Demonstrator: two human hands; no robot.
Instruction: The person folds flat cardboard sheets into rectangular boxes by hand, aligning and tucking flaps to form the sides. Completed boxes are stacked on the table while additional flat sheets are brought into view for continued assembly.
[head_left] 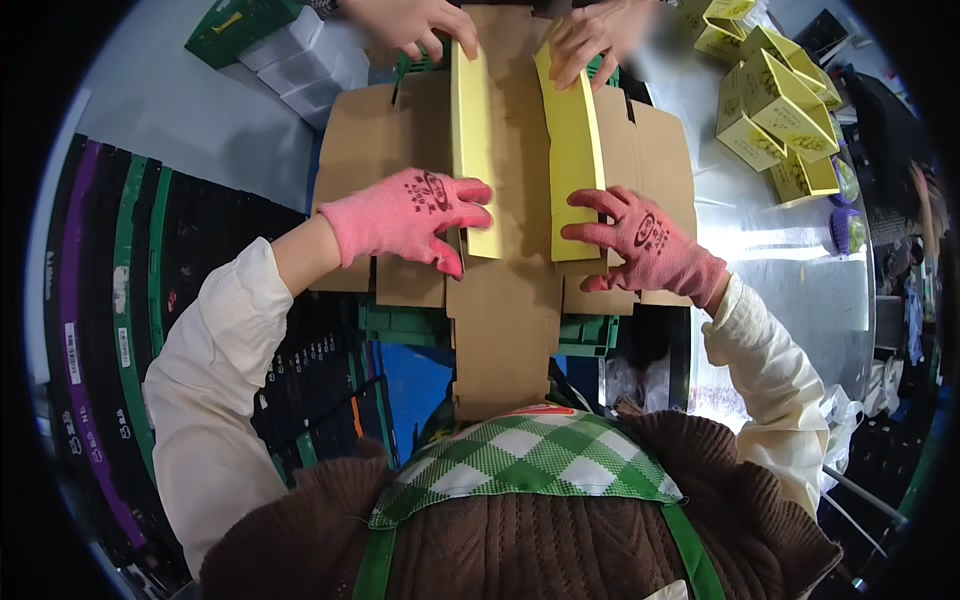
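Note:
In front of me lies brown cardboard (505, 330), with a long strip running toward my apron. Two long yellow cardboard panels stand up along it, a left panel (470, 130) and a right panel (575, 150), with a brown gap between. My left hand (405, 215), in a pink glove, grips the near end of the left panel, fingers over its top edge. The right panel's near end is in my pink-gloved right hand (645, 240), fingers bent over the edge. Across from me, another person's bare hands (595, 38) hold the far ends of both panels.
Green crates (405, 325) support the cardboard. To the right, several yellow printed boxes (775, 110) sit on a metal table (780, 270). Black, green and purple crates (130, 300) are stacked at left. White blocks (300, 55) stand at the far left.

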